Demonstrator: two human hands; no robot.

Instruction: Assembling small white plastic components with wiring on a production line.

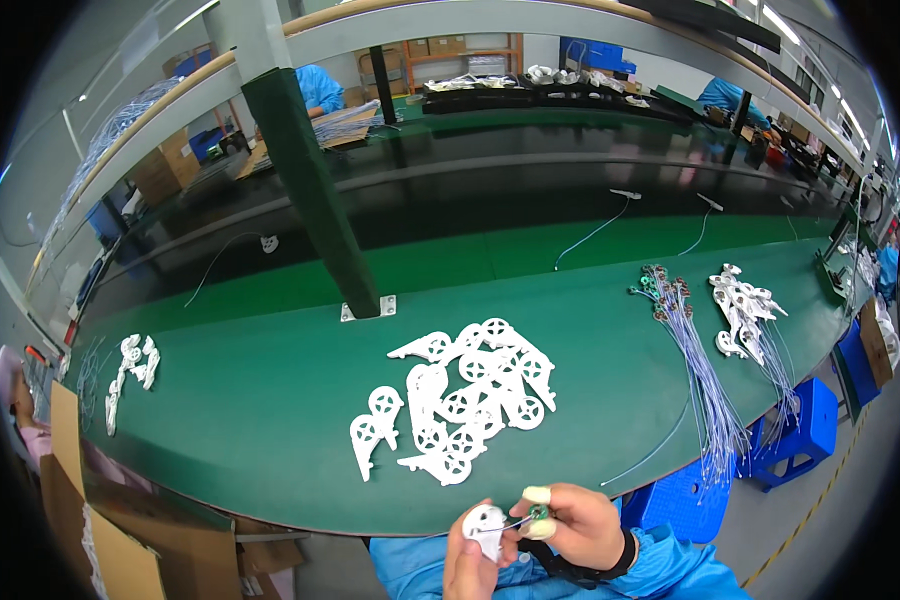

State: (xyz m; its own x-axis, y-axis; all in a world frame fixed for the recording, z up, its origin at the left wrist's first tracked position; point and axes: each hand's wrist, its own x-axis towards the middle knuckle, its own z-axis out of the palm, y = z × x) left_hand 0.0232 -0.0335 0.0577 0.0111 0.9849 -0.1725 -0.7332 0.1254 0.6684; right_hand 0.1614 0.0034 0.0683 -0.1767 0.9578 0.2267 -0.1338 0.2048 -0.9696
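My left hand [468, 566] is closed around a white plastic housing [484, 527] with a rounded end, held just off the table's front edge. Close beside it, my right hand [582, 530] pinches a small round green part [539, 513] between thumb and forefinger, both of which wear pale fingertip covers. A thin wire runs from the green part across the face of the housing. In front of my hands, a pile of white plastic housings [478, 368] with spoked round openings lies on the green table [270, 400].
On the right lie a bundle of blue-white wires [705, 400] with small round ends and a heap of white parts [742, 305]. More white parts [130, 365] lie left. A dark green post [310, 190] rises mid-table. Blue stools [800, 430] stand right; cardboard boxes [120, 545] left.
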